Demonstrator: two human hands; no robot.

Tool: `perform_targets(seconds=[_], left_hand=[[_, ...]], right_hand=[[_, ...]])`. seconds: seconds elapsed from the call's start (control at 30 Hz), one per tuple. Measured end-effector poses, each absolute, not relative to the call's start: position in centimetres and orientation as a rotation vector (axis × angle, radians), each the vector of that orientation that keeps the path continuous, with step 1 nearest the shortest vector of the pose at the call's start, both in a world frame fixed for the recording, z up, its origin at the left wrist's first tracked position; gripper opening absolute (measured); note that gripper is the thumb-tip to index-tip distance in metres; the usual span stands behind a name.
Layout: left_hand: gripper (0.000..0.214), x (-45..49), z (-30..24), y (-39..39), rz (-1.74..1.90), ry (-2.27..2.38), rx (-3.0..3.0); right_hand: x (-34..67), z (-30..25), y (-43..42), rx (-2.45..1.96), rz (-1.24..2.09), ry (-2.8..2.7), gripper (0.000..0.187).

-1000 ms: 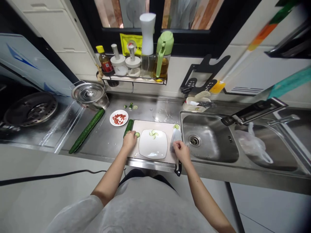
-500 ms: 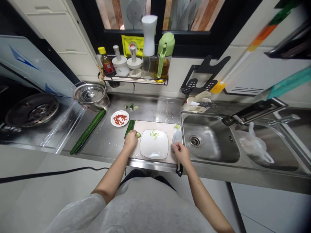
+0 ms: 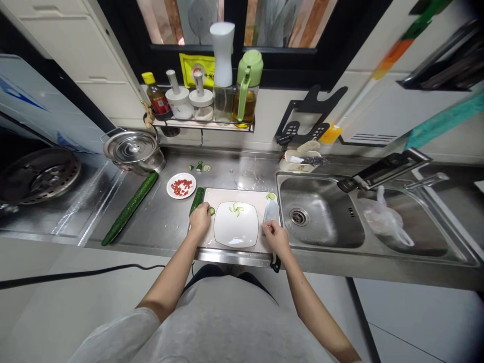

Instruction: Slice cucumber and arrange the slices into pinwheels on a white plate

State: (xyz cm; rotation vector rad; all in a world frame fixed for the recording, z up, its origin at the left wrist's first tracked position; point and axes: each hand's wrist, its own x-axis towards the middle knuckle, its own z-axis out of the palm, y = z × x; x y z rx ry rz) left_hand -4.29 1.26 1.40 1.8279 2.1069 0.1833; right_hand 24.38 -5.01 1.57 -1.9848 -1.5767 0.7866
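Note:
A pale cutting board (image 3: 249, 195) lies on the steel counter by the sink. On it stands a square white plate (image 3: 236, 233) with a few cucumber slices (image 3: 236, 207) in a fan. My left hand (image 3: 199, 220) rests curled at the board's left edge, next to a cucumber slice (image 3: 212, 211) and a short cucumber piece (image 3: 196, 199). My right hand (image 3: 276, 239) is closed over the cleaver (image 3: 271, 212), which lies flat along the board's right side; its black handle end (image 3: 276, 264) hangs past the counter edge.
A whole cucumber (image 3: 128, 208), a small dish of red chili bits (image 3: 181, 185) and a lidded steel pot (image 3: 132, 150) are to the left. Bottles fill a wall rack (image 3: 206, 123). A double sink (image 3: 321, 217) lies right, with a plastic bag (image 3: 385, 222) in it.
Both hands stay almost where they were on the board; the view has shifted slightly.

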Motion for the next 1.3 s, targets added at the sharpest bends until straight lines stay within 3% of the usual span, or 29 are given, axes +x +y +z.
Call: perform_targets(seconds=[0.3, 0.67, 0.83, 1.03, 1.3], left_hand=[[0.019, -4.6, 1.4, 1.1, 0.285, 2.093, 1.742], [0.022, -5.1, 2.0, 1.4, 0.878, 1.707, 1.071], [0.035, -3.8, 4.1, 0.6, 0.910, 1.453, 0.876], [0.034, -1.5, 6.9, -0.3, 0.912, 1.214, 0.937], [0.039, -0.7, 7.4, -0.3, 0.957, 1.207, 0.961]], right_hand=[[24.2, 1.5, -5.0, -1.987, 0.815, -1.580, 0.029], [22.9, 2.9, -4.6, -1.921, 0.854, -1.582, 0.028], [20.1, 4.5, -3.5, -1.737, 0.975, -1.590, 0.026], [16.3, 6.5, -1.5, -1.478, 1.116, -1.595, 0.022], [16.1, 7.4, -0.9, -1.423, 1.073, -1.620, 0.017]])
